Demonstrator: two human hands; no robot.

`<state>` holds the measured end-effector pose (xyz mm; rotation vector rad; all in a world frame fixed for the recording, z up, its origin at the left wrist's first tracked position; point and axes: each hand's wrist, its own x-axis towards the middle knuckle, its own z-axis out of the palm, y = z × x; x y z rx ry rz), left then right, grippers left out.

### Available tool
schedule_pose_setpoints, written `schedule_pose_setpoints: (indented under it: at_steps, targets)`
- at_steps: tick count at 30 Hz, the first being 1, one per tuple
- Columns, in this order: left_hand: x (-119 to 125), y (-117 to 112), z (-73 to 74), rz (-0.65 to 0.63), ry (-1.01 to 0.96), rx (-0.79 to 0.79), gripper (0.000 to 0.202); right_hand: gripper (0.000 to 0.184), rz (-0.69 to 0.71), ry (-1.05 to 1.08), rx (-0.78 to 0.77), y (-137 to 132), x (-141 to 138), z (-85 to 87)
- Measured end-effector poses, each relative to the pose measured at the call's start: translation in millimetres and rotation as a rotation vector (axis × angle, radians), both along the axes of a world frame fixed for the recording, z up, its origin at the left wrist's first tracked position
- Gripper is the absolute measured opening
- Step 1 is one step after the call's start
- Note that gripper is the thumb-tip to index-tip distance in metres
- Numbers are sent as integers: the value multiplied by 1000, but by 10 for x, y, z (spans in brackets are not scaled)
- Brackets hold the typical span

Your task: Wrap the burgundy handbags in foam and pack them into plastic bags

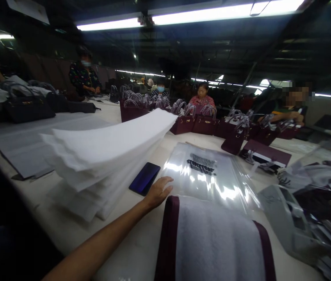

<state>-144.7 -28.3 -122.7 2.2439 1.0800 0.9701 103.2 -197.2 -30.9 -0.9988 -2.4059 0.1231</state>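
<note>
My left hand (pixel 159 192) reaches in from the lower left. Its thumb and fingers are apart, with nothing seen in them. The fingertips lie by the left edge of a stack of clear plastic bags (pixel 177 183) with black lettering; whether they touch it I cannot tell. Just left of the hand is a dark phone (pixel 145 178) lying flat. Below and to the right, a dark maroon bag piece (pixel 171 218) has a grey-white padded sheet (pixel 218 238) over its middle. My right hand is out of view.
White foam sheets (pixel 109 136) are piled at the left. Maroon handbags (pixel 206 124) with wrapped handles line the far side, and black handbags (pixel 27 103) stand far left. A grey tape dispenser-like object (pixel 285 218) is at right. Several people (pixel 202 99) are across the table.
</note>
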Motion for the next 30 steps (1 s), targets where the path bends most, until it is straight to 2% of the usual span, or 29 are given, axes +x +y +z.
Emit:
schedule_pose_setpoints:
  at_steps: [2, 3, 5, 6, 7, 8, 10, 13, 16, 19, 23, 26, 28, 30]
  targets:
    - [13, 140, -63, -80, 107, 28, 36, 13, -80, 26, -11, -30, 155, 28]
    - [5, 194, -93, -128, 165, 40, 37, 15, -172, 43, -26, 3, 284, 49]
    - [-28, 258, -142, -227, 281, 58, 39, 19, -423, 81, -56, 189, 605, 34]
    - [-48, 270, -161, -268, 334, 67, 40, 22, -576, 122, -45, 329, 771, -23]
    - [-67, 272, -176, -299, 381, 79, 40, 28, -653, 133, -44, 481, 923, -121]
    - [-81, 269, -188, -320, 421, 93, 41, 34, -640, 86, -78, 629, 1053, -255]
    - [-86, 271, -206, -338, 487, 128, 41, 41, -490, -69, -182, 862, 1234, -603]
    - [-6, 362, -227, -318, 567, 169, 38, 44, -328, -277, -268, 1028, 1375, -1121]
    - [187, 548, -239, -245, 621, 188, 37, 45, -406, -401, -209, 1128, 1511, -1406]
    - [432, 699, -227, -217, 640, 216, 42, 48, -516, -374, -125, 1237, 1635, -1499]
    - [673, 745, -201, -429, 633, 279, 58, 42, -336, -314, -24, 1262, 1622, -1625]
    - [762, 730, -203, -511, 625, 294, 51, 31, -303, -233, 36, 1229, 1541, -1696]
    - [805, 724, -208, -513, 619, 294, 52, 31, -332, -177, 38, 1237, 1503, -1653]
    - [849, 723, -206, -510, 613, 289, 50, 28, -369, -128, 13, 1278, 1486, -1535]
